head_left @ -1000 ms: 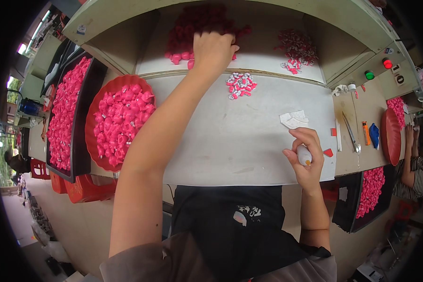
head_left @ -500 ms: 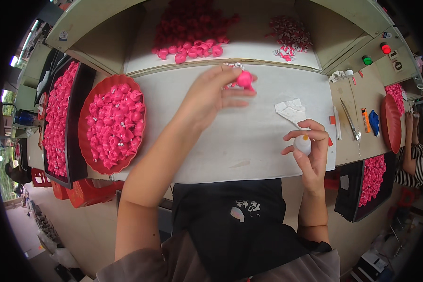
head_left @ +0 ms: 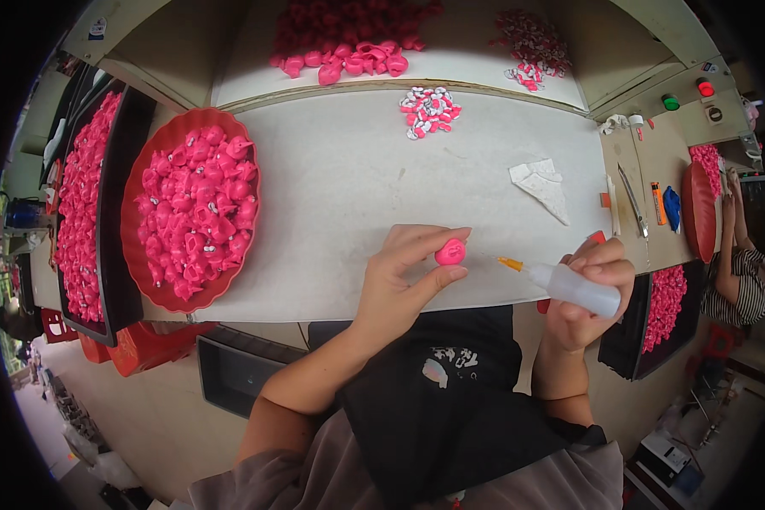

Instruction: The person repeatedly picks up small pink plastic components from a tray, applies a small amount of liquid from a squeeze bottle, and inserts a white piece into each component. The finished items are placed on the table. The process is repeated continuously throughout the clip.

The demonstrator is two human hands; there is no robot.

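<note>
Between the thumb and fingers of my left hand [head_left: 404, 276] is a small round pink plastic part [head_left: 450, 252], held above the front of the white work sheet [head_left: 331, 195]. My right hand [head_left: 591, 293] grips a translucent white squeeze bottle [head_left: 574, 290] by its body. The bottle is tilted, and its orange tip [head_left: 510, 264] points left at the pink part, a short gap away. Near the shelf edge lies a small heap of pink and white pieces [head_left: 431, 112]. A folded white paper [head_left: 542, 189] rests on the sheet's right side.
At left stand a red scalloped tray [head_left: 133, 212] and a black crate [head_left: 115, 229], both full of pink parts. More pink parts [head_left: 344, 59] fill the shelf. Tweezers [head_left: 633, 200] and an orange tube [head_left: 657, 203] lie at right, near another person's arm [head_left: 727, 229].
My left hand has come back toward me from the small heap with the pink part. My right hand has turned the bottle, so its tip now points left at that part.
</note>
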